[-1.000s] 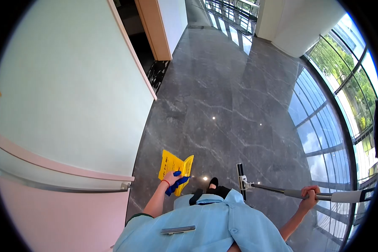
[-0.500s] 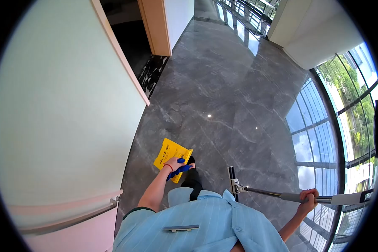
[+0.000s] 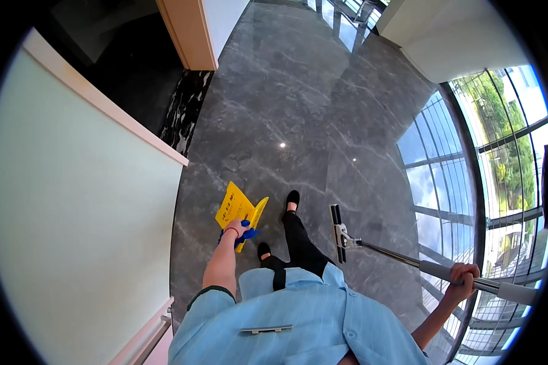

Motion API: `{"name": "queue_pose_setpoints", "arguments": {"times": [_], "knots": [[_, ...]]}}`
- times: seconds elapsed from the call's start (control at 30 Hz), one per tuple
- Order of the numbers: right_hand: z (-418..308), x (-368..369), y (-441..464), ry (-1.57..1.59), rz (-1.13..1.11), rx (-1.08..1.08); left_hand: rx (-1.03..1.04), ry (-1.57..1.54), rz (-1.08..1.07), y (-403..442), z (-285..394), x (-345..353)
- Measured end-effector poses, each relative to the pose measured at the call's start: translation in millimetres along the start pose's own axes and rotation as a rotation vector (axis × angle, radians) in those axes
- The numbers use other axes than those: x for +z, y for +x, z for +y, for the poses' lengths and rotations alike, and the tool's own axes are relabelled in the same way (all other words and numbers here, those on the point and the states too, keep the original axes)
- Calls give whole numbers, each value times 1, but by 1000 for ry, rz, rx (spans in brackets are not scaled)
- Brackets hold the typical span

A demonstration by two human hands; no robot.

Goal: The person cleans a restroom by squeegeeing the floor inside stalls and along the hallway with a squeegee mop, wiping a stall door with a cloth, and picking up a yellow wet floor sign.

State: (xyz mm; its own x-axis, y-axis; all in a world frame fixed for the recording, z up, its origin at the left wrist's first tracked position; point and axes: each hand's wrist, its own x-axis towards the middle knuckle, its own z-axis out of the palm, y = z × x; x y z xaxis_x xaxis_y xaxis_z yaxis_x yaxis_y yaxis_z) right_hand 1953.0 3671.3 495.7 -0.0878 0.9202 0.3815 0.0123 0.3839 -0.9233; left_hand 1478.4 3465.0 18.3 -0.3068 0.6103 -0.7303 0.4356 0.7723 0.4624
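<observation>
My left hand (image 3: 237, 227) is closed around a yellow folding floor sign (image 3: 234, 204) with dark lettering, its two panels partly spread. Something blue, like a cloth or glove (image 3: 248, 234), is bunched in the same hand. On the right, my right hand (image 3: 464, 275) is wrapped around the pole of a mop (image 3: 389, 250), on a grey grip section. The mop's narrow head (image 3: 338, 234), black-edged with a white bracket, points away from me near my feet. I cannot tell whether it touches the floor.
Grey marbled floor (image 3: 268, 103) stretches ahead. To the left stand a pale door (image 3: 91, 201) with a rail and a dark doorway (image 3: 122, 79). A white column (image 3: 432, 42) and curved windows (image 3: 499, 121) line the right. My shoes (image 3: 293, 198) show below.
I have stepped forward, and the doorway is nearer. Both shoes and more of my legs now show. The sign and mop head sit higher in view, still held.
</observation>
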Motion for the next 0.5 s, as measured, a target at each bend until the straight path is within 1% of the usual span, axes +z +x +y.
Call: {"name": "queue_pose_setpoints", "arguments": {"times": [0.07,0.1,0.13,0.2,0.27,0.3,0.33,0.4,0.47,0.5], "knots": [[17,27,42,9,-46,11,-39,-27,18,20,2,-19],[26,38,61,23,-58,14,-77,7,61,24,4,-30],[36,52,81,37,-113,18,-90,2,72,27,5,-42],[52,92,120,71,-188,29,-228,41,99,26,13,-71],[66,141,154,57,-206,31,-275,23,56,33,11,-93],[73,159,176,70,-275,52,-273,20,-15,27,19,-109],[77,183,191,75,-298,76,-275,14,-82,21,22,-117],[86,231,214,99,-318,85,-295,25,-81,22,18,-114],[105,271,240,134,-443,96,-530,57,157,32,22,-116],[111,293,247,144,-460,77,-551,-62,291,34,24,-120]]}}
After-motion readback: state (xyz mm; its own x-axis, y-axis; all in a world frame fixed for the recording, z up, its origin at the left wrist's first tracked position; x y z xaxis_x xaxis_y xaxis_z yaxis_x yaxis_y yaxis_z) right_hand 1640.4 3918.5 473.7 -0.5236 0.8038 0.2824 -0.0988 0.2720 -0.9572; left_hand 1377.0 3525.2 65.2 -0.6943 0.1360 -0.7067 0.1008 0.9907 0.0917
